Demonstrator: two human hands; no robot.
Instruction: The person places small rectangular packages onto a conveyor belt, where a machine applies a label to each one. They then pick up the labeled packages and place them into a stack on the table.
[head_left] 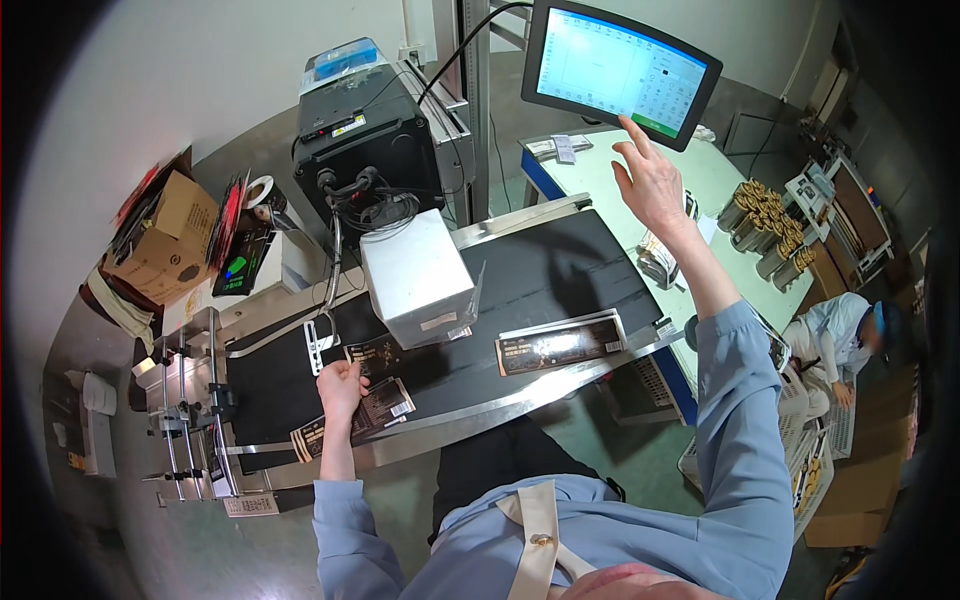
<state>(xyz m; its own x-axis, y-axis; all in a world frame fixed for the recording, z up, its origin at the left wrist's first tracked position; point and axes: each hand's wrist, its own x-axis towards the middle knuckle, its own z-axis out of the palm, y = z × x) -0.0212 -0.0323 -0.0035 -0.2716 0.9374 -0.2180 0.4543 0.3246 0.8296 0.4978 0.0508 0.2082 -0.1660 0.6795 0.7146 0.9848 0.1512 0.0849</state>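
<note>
My left hand (342,390) is closed, its fingertips pinching at a dark flat printed packet (372,352) on the near left part of the black conveyor belt (540,270). Another dark packet (390,403) with a white barcode patch lies beside that hand, and one more sticks out under the wrist. My right hand (652,185) is raised at the far right, fingers apart. Its outstretched index fingertip meets the lower edge of the lit touchscreen (620,70); nothing is in the hand. Farther right on the belt rests a small stack of dark printed packets (560,343).
A white box-shaped machine head (415,270) overhangs the belt, with a black cabled unit (365,140) behind. Metal guide rods (180,420) stand at the belt's left end. Gold-topped cans (765,225) stand on a pale table (590,175). A person (835,335) crouches at the right.
</note>
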